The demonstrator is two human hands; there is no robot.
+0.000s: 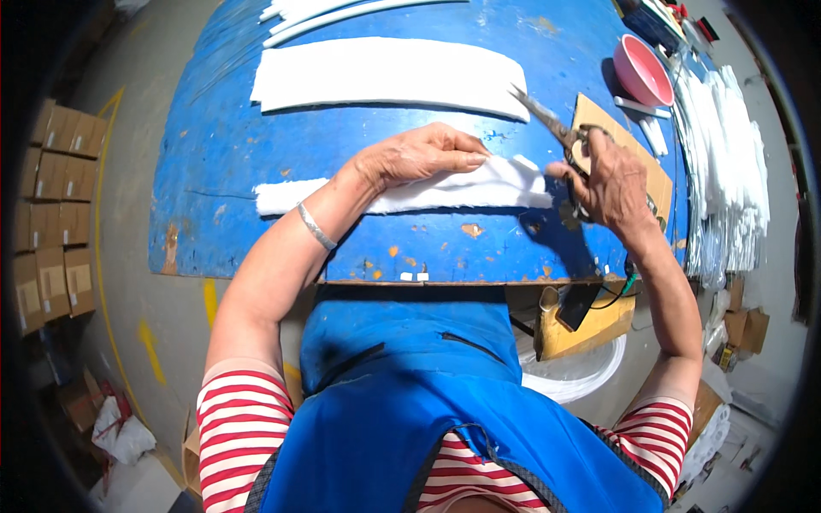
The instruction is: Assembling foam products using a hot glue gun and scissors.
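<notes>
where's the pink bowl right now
In the head view the pink bowl sits at the far right of the blue table, beyond the right hand holding the scissors.

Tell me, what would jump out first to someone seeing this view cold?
The worn blue table fills the middle, with a long white foam strip lying across its far side. Nearer, the left hand presses flat on a second white strip, while the right hand holds scissors at its right end. A pink bowl sits at the far right.

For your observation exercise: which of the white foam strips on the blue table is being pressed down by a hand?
The near strip, under the left hand; the wider strip lies untouched.
</notes>
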